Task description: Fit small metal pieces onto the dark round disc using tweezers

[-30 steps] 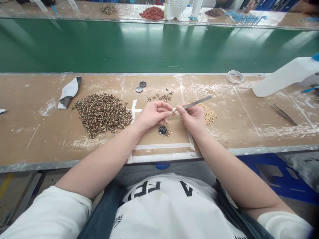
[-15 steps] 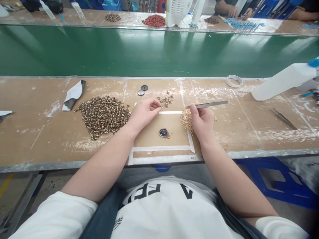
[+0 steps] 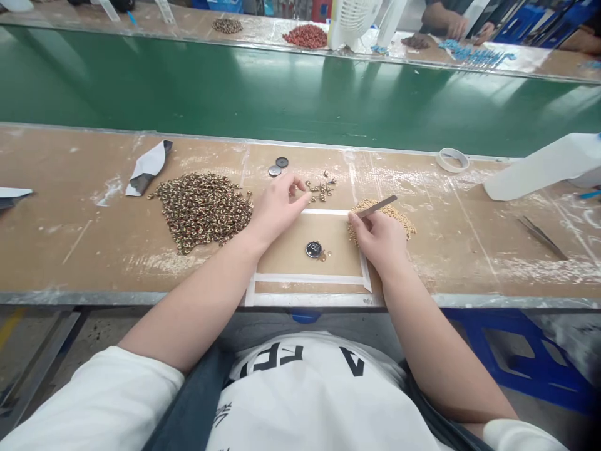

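My left hand (image 3: 282, 203) hovers above the upper left of a tape-bordered work area (image 3: 282, 263), thumb and forefinger apart. Close to its fingertips lie several small brass-coloured pieces (image 3: 321, 190). My right hand (image 3: 382, 241) grips metal tweezers (image 3: 382, 205), held slantwise. Their tips are hidden by my fingers. Beside and partly under that hand spreads a heap of pale gold beads (image 3: 399, 219). Between my hands lies a round black disc (image 3: 313, 249), with tiny gold bits (image 3: 323, 255) at its right edge.
A large heap of brass-and-dark pieces (image 3: 201, 210) is at left, near a crumpled wrapper (image 3: 149, 168). Two small lids (image 3: 282, 162) lie behind my left hand. Rightward are a tape roll (image 3: 452, 160), white bottle (image 3: 539, 168) and second tweezers (image 3: 542, 238). Across the green belt (image 3: 282, 100), another person's hands (image 3: 457, 26) work.
My left thumb and forefinger have parted. The tweezers in my right hand have swung to a steeper slant and that hand sits slightly lower. The view has shifted and tilted a little.
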The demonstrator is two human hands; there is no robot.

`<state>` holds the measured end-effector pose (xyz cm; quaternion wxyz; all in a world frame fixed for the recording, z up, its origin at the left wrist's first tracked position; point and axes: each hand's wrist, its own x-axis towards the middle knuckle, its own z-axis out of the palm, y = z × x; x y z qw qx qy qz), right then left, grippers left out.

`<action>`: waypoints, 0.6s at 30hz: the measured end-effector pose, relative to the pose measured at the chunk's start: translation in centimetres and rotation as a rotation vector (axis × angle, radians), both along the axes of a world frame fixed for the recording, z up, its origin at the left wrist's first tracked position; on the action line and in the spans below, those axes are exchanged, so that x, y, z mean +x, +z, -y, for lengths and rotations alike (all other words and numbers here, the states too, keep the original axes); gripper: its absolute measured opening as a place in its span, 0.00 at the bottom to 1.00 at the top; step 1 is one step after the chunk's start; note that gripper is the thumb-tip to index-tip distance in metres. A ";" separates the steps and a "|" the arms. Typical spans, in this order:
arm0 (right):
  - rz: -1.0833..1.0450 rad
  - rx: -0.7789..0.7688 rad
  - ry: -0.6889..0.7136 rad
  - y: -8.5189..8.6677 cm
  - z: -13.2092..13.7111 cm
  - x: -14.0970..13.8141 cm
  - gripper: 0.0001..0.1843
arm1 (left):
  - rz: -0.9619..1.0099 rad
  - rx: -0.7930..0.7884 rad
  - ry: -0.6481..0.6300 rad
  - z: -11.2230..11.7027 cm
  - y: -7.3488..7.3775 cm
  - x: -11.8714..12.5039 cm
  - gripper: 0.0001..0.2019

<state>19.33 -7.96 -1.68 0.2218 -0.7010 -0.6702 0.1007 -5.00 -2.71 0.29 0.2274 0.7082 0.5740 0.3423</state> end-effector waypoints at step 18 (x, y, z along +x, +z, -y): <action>-0.666 0.346 0.285 -0.2 0.8 -1.8 0.09 | 0.563 -0.597 -0.483 1.3 -0.2 1.7 0.19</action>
